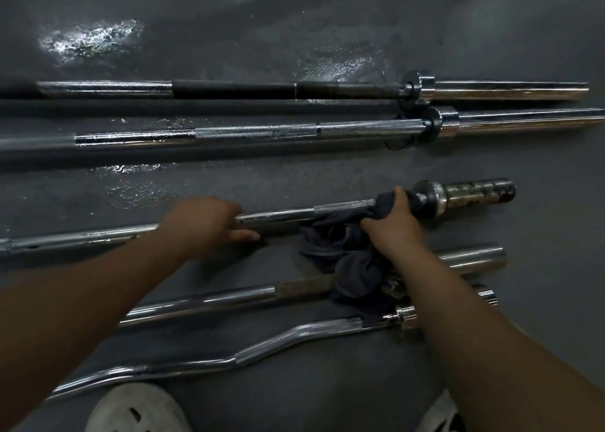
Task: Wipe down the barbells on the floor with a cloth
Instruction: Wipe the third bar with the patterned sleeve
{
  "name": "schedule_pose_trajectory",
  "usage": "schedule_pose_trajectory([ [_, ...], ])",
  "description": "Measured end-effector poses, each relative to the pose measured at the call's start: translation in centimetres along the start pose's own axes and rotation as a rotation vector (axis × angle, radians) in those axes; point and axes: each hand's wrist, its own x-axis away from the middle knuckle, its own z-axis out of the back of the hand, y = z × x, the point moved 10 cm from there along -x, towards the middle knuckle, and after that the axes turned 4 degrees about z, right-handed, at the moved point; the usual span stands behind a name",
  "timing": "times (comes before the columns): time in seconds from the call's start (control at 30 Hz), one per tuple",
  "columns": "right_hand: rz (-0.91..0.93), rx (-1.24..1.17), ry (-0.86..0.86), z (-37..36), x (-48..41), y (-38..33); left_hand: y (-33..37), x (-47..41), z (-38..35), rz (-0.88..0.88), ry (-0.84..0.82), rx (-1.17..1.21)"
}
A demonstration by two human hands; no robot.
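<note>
Far barbell (229,90) rearmost on floor (294,22); second barbell (255,133) just before it; middle barbell (340,207) next, cloth (357,264) draped over right end, trailing onto fourth barbell (203,299); curl bar (278,340) nearest.

Gym: barbells (294,133) on rubber floor (327,22)

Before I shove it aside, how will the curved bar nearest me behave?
The curved bar probably won't roll far; its bends should stop it. Looks like steel: likely stiff, heavy. Smooth chrome may be slick; the knurled section should grip.
</note>
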Motion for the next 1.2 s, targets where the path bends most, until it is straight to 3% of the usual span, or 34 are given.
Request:
schedule_pose_trajectory([
  [0.07,0.091,0.114,0.005,-2.2,1.7,-2.4,0.7,-0.5,0.3,0.001,0.029,-0.002],
  [0.17,0.345,0.271,-0.168,-8.1,5.5,-7.2,0.1,-0.8,0.3,0.025,0.025,0.046],
  [0.23,0.396,0.313,-0.217,-8.2,5.2,-6.9,0.0,-1.0,0.1,0.021,-0.022,0.089],
  [0.37,0.125,0.210,0.035,1.2,-0.7,0.0,0.1,-1.6,-0.3,0.006,-0.155,0.195],
  [0.43,0.013,0.206,0.082,2.5,-1.1,1.3,0.0,-1.8,-0.4,0.003,-0.170,0.197],
  [0.57,0.279,0.306,-0.085,-3.8,2.3,-4.3,0.2,-1.4,0.2,-0.022,-0.114,0.110],
  [0.63,0.347,0.353,-0.135,-3.5,2.0,-3.7,0.5,-0.6,0.6,-0.075,-0.073,0.051],
  [0.8,0.082,0.293,0.216,4.0,-1.4,1.4,2.6,0.9,1.9,-0.241,-0.123,-0.137],
  [0.87,0.176,0.286,0.305,1.9,0.5,-0.8,4.5,0.5,1.8,-0.175,-0.170,-0.162],
  [0.93,0.332,0.275,0.303,-0.6,2.5,-3.3,6.4,-0.3,1.5,0.003,-0.139,-0.059],
  [1.07,0.601,0.376,0.208,0.3,1.5,-3.0,7.6,-0.2,2.1,0.272,0.225,0.099],
  [1.13,0.448,0.308,0.233,3.6,-1.1,-0.3,7.2,-0.2,2.3,0.250,0.259,0.084],
  [1.2,0.279,0.237,0.244,3.8,-1.2,0.3,6.6,-1.7,1.6,0.185,0.103,0.085],
])
